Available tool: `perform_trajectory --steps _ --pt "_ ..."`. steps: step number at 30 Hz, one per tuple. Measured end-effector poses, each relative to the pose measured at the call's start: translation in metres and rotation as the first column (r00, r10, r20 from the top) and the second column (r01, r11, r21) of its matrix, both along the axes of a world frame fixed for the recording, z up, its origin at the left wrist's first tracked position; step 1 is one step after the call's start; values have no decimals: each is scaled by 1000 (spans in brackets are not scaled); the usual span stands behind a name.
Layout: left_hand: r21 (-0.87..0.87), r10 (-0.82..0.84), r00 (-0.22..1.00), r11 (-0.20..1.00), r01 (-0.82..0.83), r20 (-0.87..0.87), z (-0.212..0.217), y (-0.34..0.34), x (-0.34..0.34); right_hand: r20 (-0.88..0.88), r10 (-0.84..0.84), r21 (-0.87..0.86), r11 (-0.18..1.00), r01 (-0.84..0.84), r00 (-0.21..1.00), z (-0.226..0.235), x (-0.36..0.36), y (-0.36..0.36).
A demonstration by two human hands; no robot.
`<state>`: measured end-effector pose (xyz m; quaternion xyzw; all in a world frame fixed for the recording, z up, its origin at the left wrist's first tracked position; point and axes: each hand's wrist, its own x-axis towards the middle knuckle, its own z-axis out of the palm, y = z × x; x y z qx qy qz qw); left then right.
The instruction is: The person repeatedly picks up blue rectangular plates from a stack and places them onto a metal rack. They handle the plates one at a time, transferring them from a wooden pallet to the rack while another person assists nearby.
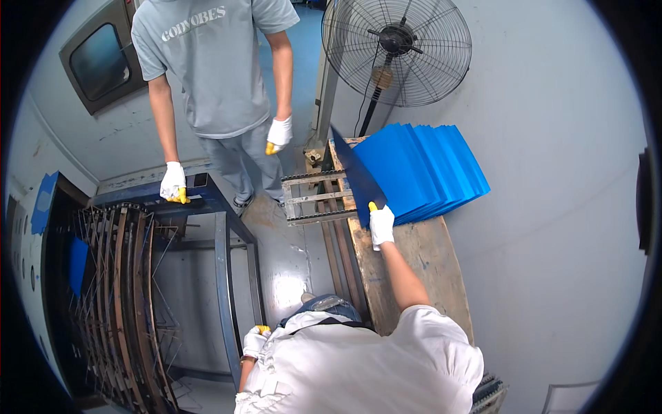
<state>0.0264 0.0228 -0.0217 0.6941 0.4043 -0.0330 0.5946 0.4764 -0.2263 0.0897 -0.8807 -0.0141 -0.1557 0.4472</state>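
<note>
My right hand [381,226], in a white glove with yellow fingertips, is closed on the near edge of a thin, dark-looking blue sheet [358,181]. That sheet leans up at the left side of a fanned stack of bright blue sheets [414,172]. The stack rests on a worn wooden bench [420,265]. Low at my left side, my left hand [255,341] wears the same kind of glove. Its fingers are curled in, and nothing shows in them.
A co-worker [214,69] in a grey shirt and gloves stands opposite. At left is a metal frame [222,262] beside a rack of curved bars [124,297]. A slotted metal rack [317,198] juts from the bench. A large fan [396,41] stands behind the stack.
</note>
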Motion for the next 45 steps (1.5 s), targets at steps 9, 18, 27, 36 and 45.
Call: perform_trajectory --steps 9,18,27,36,45 --pt "18 -6 999 1000 6 -37 30 -3 -3 -354 51 -300 939 -165 934 -19 20 -40" --pt "119 -62 988 990 79 -144 13 2 -17 -291 75 -773 569 -280 954 -19 27 -49" --pt "257 -96 959 952 167 -266 59 6 -17 -282 76 -782 559 -275 956 -11 24 -46" --pt "281 -216 971 930 237 -104 38 8 -52 -305 48 -848 440 -295 951 -32 35 -63" --pt "222 -218 968 945 241 -125 54 10 -60 -340 8 -921 200 -334 941 -26 36 -55"
